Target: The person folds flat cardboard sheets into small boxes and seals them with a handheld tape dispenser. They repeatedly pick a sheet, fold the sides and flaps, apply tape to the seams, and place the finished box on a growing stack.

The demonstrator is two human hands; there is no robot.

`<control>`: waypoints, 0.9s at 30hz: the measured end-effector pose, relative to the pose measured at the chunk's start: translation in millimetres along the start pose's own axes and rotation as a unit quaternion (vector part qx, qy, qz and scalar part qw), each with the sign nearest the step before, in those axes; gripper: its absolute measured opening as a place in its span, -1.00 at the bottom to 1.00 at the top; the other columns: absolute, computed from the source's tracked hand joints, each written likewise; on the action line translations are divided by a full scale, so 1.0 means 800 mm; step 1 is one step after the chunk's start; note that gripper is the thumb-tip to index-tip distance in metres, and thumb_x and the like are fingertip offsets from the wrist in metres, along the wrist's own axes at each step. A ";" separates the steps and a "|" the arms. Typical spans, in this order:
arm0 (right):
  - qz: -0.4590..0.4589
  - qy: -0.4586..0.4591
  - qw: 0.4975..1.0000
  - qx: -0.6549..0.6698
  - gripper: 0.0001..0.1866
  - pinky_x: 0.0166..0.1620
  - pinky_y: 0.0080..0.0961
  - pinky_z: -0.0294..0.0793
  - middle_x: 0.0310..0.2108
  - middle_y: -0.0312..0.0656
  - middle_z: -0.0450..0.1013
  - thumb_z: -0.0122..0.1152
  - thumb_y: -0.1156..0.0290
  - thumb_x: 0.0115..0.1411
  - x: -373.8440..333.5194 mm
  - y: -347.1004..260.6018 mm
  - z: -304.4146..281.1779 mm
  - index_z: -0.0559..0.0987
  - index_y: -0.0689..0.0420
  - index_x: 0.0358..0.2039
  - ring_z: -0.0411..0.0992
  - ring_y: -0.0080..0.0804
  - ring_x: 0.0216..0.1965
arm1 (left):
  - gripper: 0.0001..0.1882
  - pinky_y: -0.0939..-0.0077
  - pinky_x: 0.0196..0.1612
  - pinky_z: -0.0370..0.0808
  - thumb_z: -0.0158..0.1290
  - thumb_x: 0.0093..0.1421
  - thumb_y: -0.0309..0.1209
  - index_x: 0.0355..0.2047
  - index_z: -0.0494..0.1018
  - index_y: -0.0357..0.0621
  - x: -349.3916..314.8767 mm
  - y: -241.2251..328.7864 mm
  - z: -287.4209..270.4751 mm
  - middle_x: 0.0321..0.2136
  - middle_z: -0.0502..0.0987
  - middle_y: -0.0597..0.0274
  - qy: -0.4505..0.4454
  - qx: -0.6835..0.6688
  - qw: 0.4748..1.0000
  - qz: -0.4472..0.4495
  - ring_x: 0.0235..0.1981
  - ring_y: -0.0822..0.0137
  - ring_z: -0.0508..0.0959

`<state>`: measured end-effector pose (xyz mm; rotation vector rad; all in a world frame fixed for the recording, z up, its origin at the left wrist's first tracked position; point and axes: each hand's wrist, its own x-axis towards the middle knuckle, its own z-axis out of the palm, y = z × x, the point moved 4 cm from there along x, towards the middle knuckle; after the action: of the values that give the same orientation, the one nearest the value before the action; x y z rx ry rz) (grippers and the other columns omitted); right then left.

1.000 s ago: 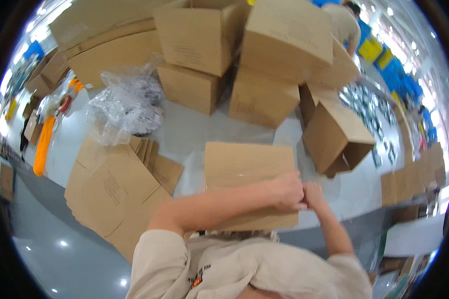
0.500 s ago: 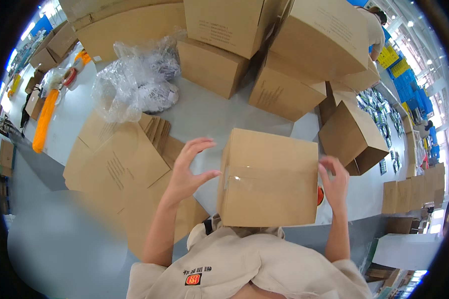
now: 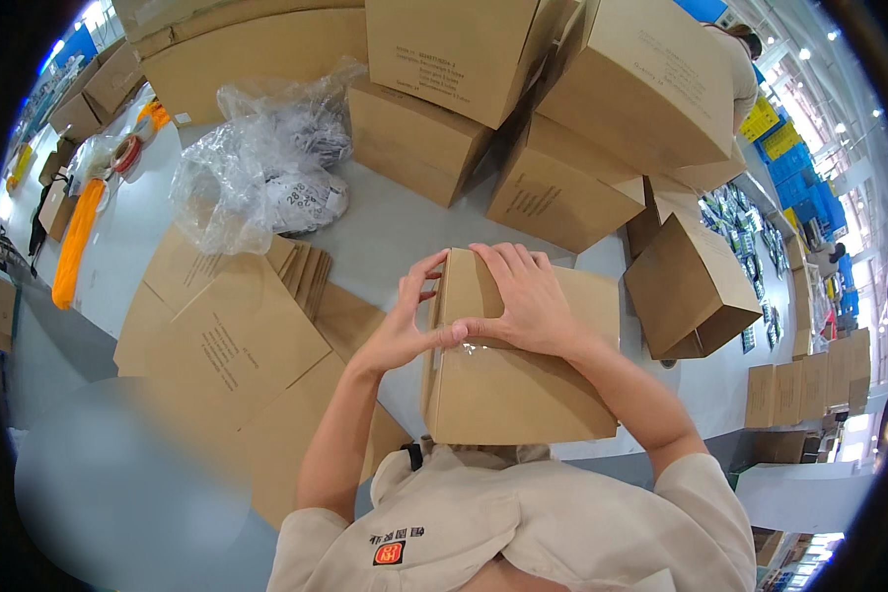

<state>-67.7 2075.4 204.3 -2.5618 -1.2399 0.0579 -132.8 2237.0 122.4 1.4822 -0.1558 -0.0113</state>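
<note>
A closed cardboard box stands at the table's near edge, right against my body. Clear tape glints across its top, close to the left edge. My left hand is at the box's left side, its fingers spread along the far left corner and its thumb on the top edge. Flat on the box top lies my right hand, fingers stretched toward the far edge. Its thumb meets the left thumb at the left edge of the top. The right forearm crosses over the box and hides part of its right side.
Flattened cartons are stacked at the left, below a clear plastic bag of wrapped items. Several cartons stand at the back. An open carton lies at the right. A person is at the far right.
My right hand has moved left from the box's right side onto its top. My left hand has come in from beside the box to touch its left edge.
</note>
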 end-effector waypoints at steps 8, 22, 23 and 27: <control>0.034 0.001 0.997 0.070 -0.49 0.10 -0.13 0.29 -0.05 -0.08 0.40 0.10 0.10 0.31 0.015 0.008 -0.002 0.44 0.24 0.09 0.35 -0.15 0.03 | -0.23 0.16 0.39 0.07 0.18 0.22 -0.14 0.32 0.12 -0.16 0.021 0.000 0.010 0.23 0.24 0.08 0.091 -0.078 0.993 -0.020 0.29 0.17 0.21; 0.065 0.042 0.997 0.003 -0.11 0.44 -0.14 -0.09 0.45 0.11 -0.12 -0.09 -0.15 0.34 -0.273 0.065 -0.030 0.02 0.31 0.39 -0.08 0.03 0.44 | -0.41 0.43 0.36 0.09 -0.20 0.46 -0.19 0.37 0.10 -0.30 -0.013 0.025 0.032 0.34 0.21 0.11 0.072 0.116 0.990 -0.018 0.33 0.26 0.21; 0.221 -0.010 0.975 0.016 -0.16 0.41 -0.16 0.02 0.42 0.06 0.00 -0.01 -0.13 0.31 -0.313 0.107 -0.024 0.16 0.30 0.34 0.00 0.07 0.41 | -0.42 0.45 0.35 0.10 -0.23 0.48 -0.20 0.37 0.10 -0.31 -0.017 0.032 0.030 0.34 0.21 0.11 0.089 0.128 0.987 -0.024 0.34 0.27 0.21; 0.470 0.153 0.751 0.438 -0.35 0.30 -0.31 0.20 0.25 0.03 0.31 -0.06 -0.08 0.40 -0.429 0.191 0.006 0.39 0.22 0.24 0.25 -0.15 0.29 | -0.46 0.42 0.25 0.25 -0.11 0.45 -0.22 0.30 0.21 -0.32 -0.043 0.043 0.026 0.20 0.39 0.15 0.169 0.137 0.969 -0.115 0.20 0.29 0.36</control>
<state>-167.7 1721.4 125.5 -1.9109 0.2986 0.3230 -171.9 2223.3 154.8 1.7475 0.3034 0.0780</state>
